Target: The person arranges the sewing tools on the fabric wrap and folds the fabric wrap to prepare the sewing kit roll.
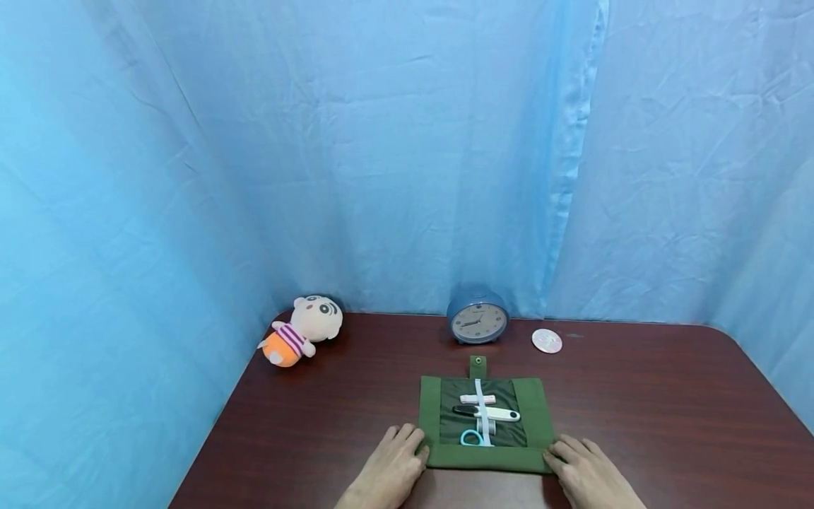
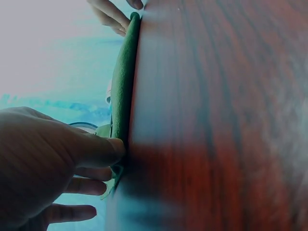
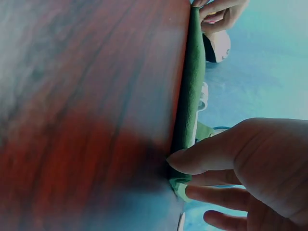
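Observation:
A green cloth tool pouch (image 1: 535, 406) lies unfolded on the table, its near edge folded up and a snap tab (image 1: 478, 366) pointing to the back. Under its white elastic strap (image 1: 481, 396) sit a small white stick-shaped item (image 1: 469, 399), a black-and-white handled tool (image 1: 505, 414), a grey spool-like piece (image 1: 490, 426) and a light-blue ring handle (image 1: 470, 438), partly hidden. My left hand (image 1: 396, 463) pinches the near left corner, thumb on the front edge. At the near right corner, my right hand (image 1: 584, 468) pinches the folded edge likewise.
Behind the pouch stands a blue round alarm clock (image 1: 478, 322). A pale round disc (image 1: 547, 341) lies to the clock's right. On the far left of the dark wooden table (image 1: 668, 396) lies a plush doll (image 1: 299, 332). Blue curtains (image 1: 394, 155) hang around the table.

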{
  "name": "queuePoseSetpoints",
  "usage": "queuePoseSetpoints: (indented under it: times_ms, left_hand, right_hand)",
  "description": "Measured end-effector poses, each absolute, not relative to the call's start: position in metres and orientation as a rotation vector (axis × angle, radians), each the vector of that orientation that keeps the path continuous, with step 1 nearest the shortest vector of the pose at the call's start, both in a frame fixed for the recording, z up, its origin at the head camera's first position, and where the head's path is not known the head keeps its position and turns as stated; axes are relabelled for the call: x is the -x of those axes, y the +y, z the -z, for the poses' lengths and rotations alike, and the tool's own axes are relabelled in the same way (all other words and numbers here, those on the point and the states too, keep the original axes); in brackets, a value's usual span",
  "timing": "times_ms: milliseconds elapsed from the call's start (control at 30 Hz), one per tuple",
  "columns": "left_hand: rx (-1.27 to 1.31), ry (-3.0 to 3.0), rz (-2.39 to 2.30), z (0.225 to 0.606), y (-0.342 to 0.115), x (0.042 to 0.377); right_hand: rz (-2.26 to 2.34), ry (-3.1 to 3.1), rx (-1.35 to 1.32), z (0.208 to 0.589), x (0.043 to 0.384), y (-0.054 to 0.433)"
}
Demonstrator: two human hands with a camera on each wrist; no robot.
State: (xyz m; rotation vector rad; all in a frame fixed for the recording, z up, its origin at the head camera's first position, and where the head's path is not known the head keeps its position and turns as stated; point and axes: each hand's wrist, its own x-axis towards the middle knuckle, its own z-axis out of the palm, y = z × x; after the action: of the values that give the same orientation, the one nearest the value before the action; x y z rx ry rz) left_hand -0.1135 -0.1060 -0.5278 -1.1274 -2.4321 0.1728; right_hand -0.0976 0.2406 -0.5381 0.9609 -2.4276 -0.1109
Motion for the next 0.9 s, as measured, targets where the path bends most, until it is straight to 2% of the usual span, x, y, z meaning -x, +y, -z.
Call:
queuePoseSetpoints:
  times_ms: [500,900]
  left_hand:
    - [1.219,-2.457,-0.162,0.524,-0.107,0.118]
    - [1.343,-2.625,0.165,0.515,-0.118,0.131]
  right_hand:
    - [0.066,-2.310,-1.150,0.536,0.117,0.244]
    - [-0.119,-2.444,-1.160,0.537,0.124,0.265]
